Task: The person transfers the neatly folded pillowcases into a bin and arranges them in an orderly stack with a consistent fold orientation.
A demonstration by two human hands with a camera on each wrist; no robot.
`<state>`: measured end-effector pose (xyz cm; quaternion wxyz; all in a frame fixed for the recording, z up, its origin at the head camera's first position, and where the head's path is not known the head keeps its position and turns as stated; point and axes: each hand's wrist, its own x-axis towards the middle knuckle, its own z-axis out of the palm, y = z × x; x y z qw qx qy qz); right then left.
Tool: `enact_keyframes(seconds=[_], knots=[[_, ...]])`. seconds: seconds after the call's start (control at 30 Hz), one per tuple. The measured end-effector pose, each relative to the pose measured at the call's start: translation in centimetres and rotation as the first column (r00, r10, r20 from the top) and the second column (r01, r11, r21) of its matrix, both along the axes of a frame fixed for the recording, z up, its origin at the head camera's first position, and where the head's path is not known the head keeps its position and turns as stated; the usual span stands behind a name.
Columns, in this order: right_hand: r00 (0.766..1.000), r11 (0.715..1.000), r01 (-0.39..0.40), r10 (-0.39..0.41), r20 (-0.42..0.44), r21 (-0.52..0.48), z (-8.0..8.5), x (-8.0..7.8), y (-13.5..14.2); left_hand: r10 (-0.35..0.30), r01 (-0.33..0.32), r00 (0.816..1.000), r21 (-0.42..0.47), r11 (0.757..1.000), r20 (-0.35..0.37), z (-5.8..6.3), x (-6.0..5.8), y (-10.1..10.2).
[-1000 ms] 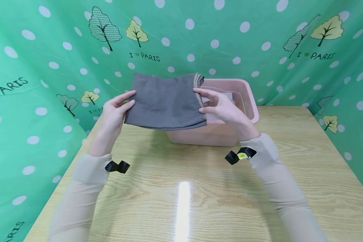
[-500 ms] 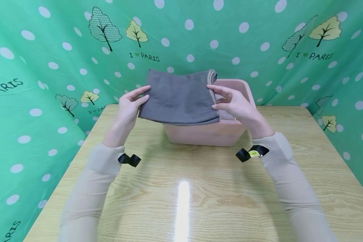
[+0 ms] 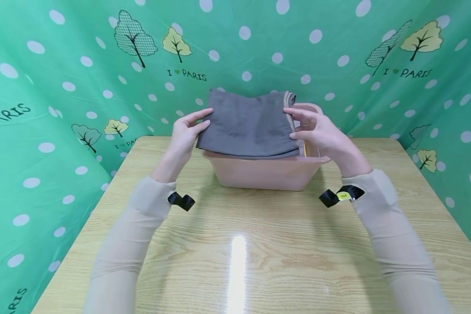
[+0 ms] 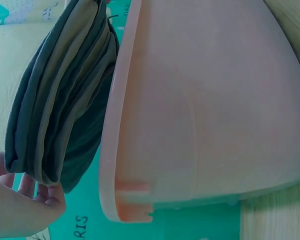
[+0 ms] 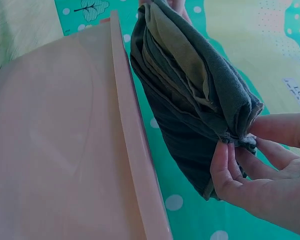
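Observation:
A folded dark grey garment (image 3: 249, 124) spans the space between my two hands, over the opening of a pink plastic bin (image 3: 261, 172). My left hand (image 3: 185, 135) pinches its left edge, and my right hand (image 3: 318, 131) pinches the right edge, where a paler band shows. Seen from the left wrist, the cloth (image 4: 55, 95) is a stack of several layers just outside the bin's rim (image 4: 112, 125). The right wrist view has the fingers (image 5: 225, 172) gripping the bunched end of the layers. Most of the bin's inside is hidden behind the cloth.
The bin stands at the back of a wooden table (image 3: 235, 218), close to a green dotted curtain (image 3: 235, 52). A thin yellow item (image 3: 305, 148) shows inside the bin near its right end. A light reflection runs down the tabletop.
Both hands have carried the folded garment to the right and slightly away from me, from the left of the bin to over it. The bin has stayed in place.

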<state>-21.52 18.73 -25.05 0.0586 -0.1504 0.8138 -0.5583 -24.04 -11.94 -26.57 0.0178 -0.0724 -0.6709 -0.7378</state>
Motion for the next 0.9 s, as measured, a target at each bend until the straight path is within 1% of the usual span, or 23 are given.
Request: enact_keyframes(seconds=[0.07, 0.2, 0.37, 0.47, 0.6, 0.7, 0.8, 0.9], knots=[[1.000, 1.000, 0.003, -0.003, -0.003, 0.014, 0.1, 0.0, 0.3, -0.002, 0.002, 1.000, -0.017, 1.000, 0.004, 0.0, -0.2, 0.3], [1.000, 1.000, 0.000, 0.000, -0.006, 0.021, 0.2, -0.1, 0.9, 0.010, -0.010, 1.000, -0.020, 1.000, 0.017, 0.0, -0.5, 0.9], [1.000, 0.999, -0.005, 0.005, 0.013, 0.032, 0.1, -0.3, 1.5, 0.002, -0.003, 1.000, 0.010, 1.000, 0.023, 0.1, -0.9, 1.7], [1.000, 1.000, -0.004, 0.004, 0.030, 0.018, 0.0, -0.3, 1.8, -0.005, 0.003, 0.999, 0.039, 0.999, 0.041, 0.1, -1.2, 2.2], [0.999, 0.999, 0.012, -0.014, 0.053, 0.036, 0.0, -0.3, 2.2, 0.001, -0.004, 0.998, 0.048, 0.999, 0.062, 0.0, -1.5, 2.7], [0.997, 0.998, 0.025, -0.029, 0.067, 0.061, 0.1, -0.4, 2.5, -0.002, 0.000, 0.997, 0.037, 0.999, 0.073, -0.1, -1.7, 3.0], [0.996, 0.997, 0.032, -0.037, 0.079, 0.064, 0.0, -0.7, 2.6, -0.007, 0.005, 0.996, 0.026, 1.000, 0.094, -0.2, -1.8, 3.2], [0.995, 0.997, 0.036, -0.042, 0.091, 0.062, -0.2, -0.9, 2.8, 0.000, 0.001, 0.993, -0.014, 1.000, 0.118, -0.4, -2.1, 3.4]])
